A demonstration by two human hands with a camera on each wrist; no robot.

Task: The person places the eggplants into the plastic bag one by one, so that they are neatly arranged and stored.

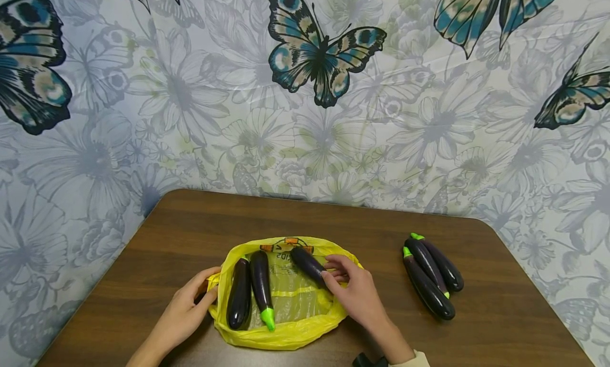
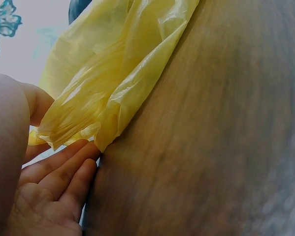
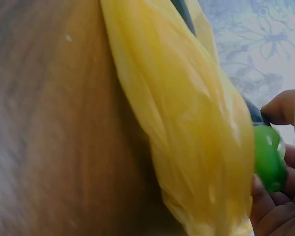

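Observation:
A yellow plastic bag (image 1: 281,332) lies on the table with its mouth spread wide. My left hand (image 1: 183,309) pinches the gathered left edge of the bag (image 2: 83,108) between thumb and fingers. At the bag's right side, my right hand (image 1: 355,293) grips an eggplant (image 1: 307,263) near its green cap (image 3: 270,157), which the fingers hide in the head view. That eggplant slants over the inside of the bag, its dark end toward the far rim. Two more eggplants, one at the far left (image 1: 239,295) and one beside it (image 1: 261,282), lie side by side inside the bag.
Three eggplants (image 1: 429,277) lie together in a pile on the brown wooden table (image 1: 190,224), right of the bag. A butterfly-patterned cloth (image 1: 324,144) hangs behind the table's far edge. A small black object (image 1: 369,360) shows by my right wrist.

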